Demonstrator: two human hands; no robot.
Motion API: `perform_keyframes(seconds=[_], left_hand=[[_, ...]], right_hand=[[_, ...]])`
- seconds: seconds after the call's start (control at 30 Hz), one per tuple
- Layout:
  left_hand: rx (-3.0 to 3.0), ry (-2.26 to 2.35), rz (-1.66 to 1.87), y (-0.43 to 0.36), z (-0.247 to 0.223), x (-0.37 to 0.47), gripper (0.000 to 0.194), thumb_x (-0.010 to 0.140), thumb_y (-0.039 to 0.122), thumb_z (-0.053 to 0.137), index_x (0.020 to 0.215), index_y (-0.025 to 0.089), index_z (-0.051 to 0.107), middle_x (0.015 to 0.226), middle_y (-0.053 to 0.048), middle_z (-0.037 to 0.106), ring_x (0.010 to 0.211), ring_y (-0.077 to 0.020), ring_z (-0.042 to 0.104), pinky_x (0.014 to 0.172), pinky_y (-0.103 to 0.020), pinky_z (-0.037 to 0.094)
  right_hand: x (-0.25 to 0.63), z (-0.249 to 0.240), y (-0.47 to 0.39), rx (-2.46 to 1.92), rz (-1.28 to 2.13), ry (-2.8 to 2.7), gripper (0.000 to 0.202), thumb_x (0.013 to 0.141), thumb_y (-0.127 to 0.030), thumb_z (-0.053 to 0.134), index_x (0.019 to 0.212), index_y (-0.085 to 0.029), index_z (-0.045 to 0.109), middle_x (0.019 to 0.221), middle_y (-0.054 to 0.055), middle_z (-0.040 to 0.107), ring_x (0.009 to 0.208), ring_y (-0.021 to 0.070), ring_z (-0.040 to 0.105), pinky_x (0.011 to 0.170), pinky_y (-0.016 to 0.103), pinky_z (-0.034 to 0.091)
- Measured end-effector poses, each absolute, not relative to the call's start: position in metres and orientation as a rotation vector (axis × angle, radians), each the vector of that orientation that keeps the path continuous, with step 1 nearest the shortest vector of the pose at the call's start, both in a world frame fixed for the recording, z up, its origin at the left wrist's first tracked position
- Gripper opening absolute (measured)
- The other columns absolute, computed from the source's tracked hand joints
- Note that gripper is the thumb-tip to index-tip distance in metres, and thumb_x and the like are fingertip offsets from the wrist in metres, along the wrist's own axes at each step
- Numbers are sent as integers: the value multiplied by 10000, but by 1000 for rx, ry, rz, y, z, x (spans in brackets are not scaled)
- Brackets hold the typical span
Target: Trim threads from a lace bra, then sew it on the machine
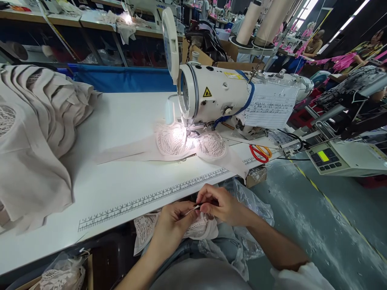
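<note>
Over the lap, just off the table's front edge, my left hand (173, 223) and my right hand (225, 205) meet fingertip to fingertip. Both are closed in a pinch on a small pale-and-dark piece (197, 206), mostly covered by the fingers; its kind I cannot make out. Below them, pale lace cups (204, 229) lie on the lap. On the table, a pale bra piece with two lace cups (211, 145) lies under the needle area of a white sewing machine (214, 90), apart from both hands. The machine's lamp lights its left cup.
Pale fabric pieces (36, 133) are stacked at the table's left. Red-and-orange-handled scissors (259, 154) lie by the printed ruler (157, 197). A control box (347, 159) stands right. Clear plastic (254, 225) hangs beside the lap; a bag of lace pieces (62, 274) sits lower left. Other people work behind.
</note>
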State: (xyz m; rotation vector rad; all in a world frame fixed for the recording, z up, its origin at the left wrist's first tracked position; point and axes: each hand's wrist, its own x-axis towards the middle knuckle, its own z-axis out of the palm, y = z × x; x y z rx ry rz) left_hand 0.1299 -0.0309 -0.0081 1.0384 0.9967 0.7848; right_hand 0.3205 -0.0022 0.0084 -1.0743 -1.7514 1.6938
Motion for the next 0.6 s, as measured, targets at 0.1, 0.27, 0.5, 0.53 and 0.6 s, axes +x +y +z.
perform_keyframes(seconds=[0.1, 0.27, 0.5, 0.53, 0.6], left_hand=[[1043, 996, 783, -32, -6, 130, 266, 831, 380, 687, 696, 156, 738, 557, 31, 449, 545, -83, 276, 499, -214, 234], [1023, 996, 804, -32, -6, 129, 341, 855, 464, 668, 772, 157, 790, 561, 1, 531, 518, -86, 314, 472, -217, 235], [890, 1078, 887, -31, -7, 124, 297, 807, 450, 730, 765, 160, 778, 560, -7, 610, 557, -123, 521, 517, -205, 406], [904, 1077, 891, -31, -6, 123, 289, 819, 444, 721, 768, 165, 779, 599, -24, 650, 627, -157, 593, 577, -228, 471], [989, 1054, 903, -29, -6, 119, 258, 849, 425, 700, 866, 183, 787, 800, -67, 746, 838, -225, 684, 749, -286, 551]], right_hand=[[317, 6, -3, -1090, 1660, -1710, 338, 915, -509, 636, 982, -192, 541, 634, -48, 542, 512, 100, 460, 511, 227, 336], [330, 0, -5, -1081, 1417, -1624, 388, 936, -586, 554, 917, -199, 536, 612, -70, 416, 521, 93, 345, 507, 225, 274], [348, -20, -22, -1287, 1342, -2265, 238, 848, -417, 715, 875, -182, 698, 602, -40, 533, 535, 110, 427, 544, 237, 320], [349, -22, -23, -1294, 1316, -2352, 224, 854, -399, 705, 805, -180, 688, 608, -30, 547, 555, 118, 459, 555, 242, 331], [351, -21, -24, -1158, 1326, -2412, 356, 874, -418, 654, 617, -178, 598, 622, -11, 535, 573, 122, 483, 553, 250, 346]])
